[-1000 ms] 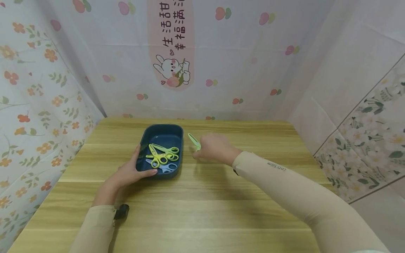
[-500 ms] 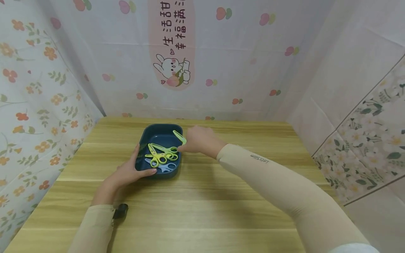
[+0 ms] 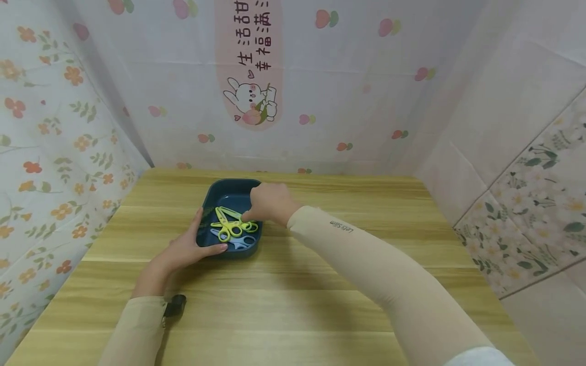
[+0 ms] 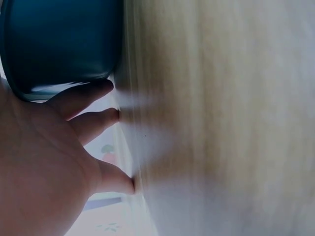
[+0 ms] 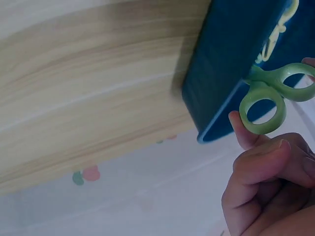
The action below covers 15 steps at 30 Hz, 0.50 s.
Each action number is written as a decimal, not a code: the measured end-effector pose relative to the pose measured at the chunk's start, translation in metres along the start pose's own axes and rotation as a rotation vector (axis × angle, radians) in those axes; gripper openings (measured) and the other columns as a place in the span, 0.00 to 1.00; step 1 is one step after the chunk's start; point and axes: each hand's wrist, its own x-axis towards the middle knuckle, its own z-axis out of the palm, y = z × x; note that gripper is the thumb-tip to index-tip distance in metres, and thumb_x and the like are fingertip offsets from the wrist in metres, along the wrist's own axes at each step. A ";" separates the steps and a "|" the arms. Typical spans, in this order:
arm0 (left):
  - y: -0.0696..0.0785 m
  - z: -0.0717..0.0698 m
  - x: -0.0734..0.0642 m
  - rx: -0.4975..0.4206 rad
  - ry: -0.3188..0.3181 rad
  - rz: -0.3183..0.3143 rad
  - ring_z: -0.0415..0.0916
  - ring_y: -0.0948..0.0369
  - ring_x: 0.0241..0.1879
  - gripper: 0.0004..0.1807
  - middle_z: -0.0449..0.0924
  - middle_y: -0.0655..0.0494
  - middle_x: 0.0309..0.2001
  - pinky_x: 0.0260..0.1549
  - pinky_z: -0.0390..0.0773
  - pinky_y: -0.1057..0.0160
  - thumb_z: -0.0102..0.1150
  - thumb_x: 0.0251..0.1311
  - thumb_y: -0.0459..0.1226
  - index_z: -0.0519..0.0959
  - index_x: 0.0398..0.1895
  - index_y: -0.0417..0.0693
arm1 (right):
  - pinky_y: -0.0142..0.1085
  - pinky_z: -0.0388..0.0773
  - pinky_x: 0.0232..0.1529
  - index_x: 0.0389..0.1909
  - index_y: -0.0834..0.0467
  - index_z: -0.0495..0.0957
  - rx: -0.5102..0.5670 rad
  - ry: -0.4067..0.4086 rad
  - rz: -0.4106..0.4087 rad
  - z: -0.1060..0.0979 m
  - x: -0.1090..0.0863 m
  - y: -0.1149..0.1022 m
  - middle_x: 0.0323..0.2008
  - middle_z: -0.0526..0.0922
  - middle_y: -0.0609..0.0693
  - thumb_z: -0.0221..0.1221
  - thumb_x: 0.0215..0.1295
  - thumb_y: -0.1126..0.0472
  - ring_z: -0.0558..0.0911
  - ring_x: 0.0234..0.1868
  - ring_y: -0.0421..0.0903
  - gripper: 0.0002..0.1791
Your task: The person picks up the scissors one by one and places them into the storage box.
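Note:
A dark blue box (image 3: 232, 197) sits left of the table's middle. My left hand (image 3: 185, 247) rests at its left side, thumb over the near rim. In the left wrist view its fingers (image 4: 96, 125) spread straight, tips at the tabletop, one along the box wall. My right hand (image 3: 270, 202) is over the box's right rim, pinching green scissors (image 5: 279, 109) by the handle rings; their blades are hidden. Inside the box lie yellow scissors (image 3: 223, 219), blue scissors (image 3: 240, 244) and another green pair (image 3: 229, 211), partly covered by my right hand.
The wooden table (image 3: 284, 310) extends around the box. A patterned curtain (image 3: 320, 101) hangs behind the table's back edge, with flowered cloth (image 3: 59, 132) on the left. A black wrist strap part (image 3: 175, 305) shows at my left sleeve.
My right hand has moved left with the green scissors, from beside the box to over its right rim. The left hand and the box have stayed in place.

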 end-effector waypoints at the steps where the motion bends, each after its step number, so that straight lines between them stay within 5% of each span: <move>1: 0.001 0.001 0.000 -0.001 0.001 0.002 0.49 0.23 0.80 0.75 0.41 0.26 0.85 0.72 0.43 0.16 0.66 0.59 0.71 0.18 0.86 0.58 | 0.37 0.81 0.35 0.26 0.48 0.84 0.001 -0.003 0.006 0.002 0.001 -0.001 0.25 0.78 0.41 0.63 0.66 0.28 0.81 0.33 0.41 0.27; 8: 0.002 -0.001 0.000 0.010 0.003 0.000 0.49 0.21 0.79 0.76 0.42 0.25 0.84 0.72 0.43 0.16 0.66 0.58 0.72 0.17 0.85 0.59 | 0.40 0.86 0.40 0.43 0.51 0.86 -0.059 0.042 -0.014 0.012 0.012 -0.007 0.38 0.86 0.44 0.61 0.70 0.28 0.85 0.38 0.41 0.29; 15: 0.001 -0.002 0.000 0.011 0.012 0.006 0.50 0.22 0.79 0.76 0.45 0.24 0.83 0.72 0.45 0.17 0.66 0.57 0.72 0.18 0.86 0.59 | 0.40 0.89 0.43 0.66 0.54 0.76 -0.124 0.092 0.006 0.013 0.017 -0.011 0.50 0.87 0.47 0.57 0.78 0.35 0.87 0.48 0.42 0.31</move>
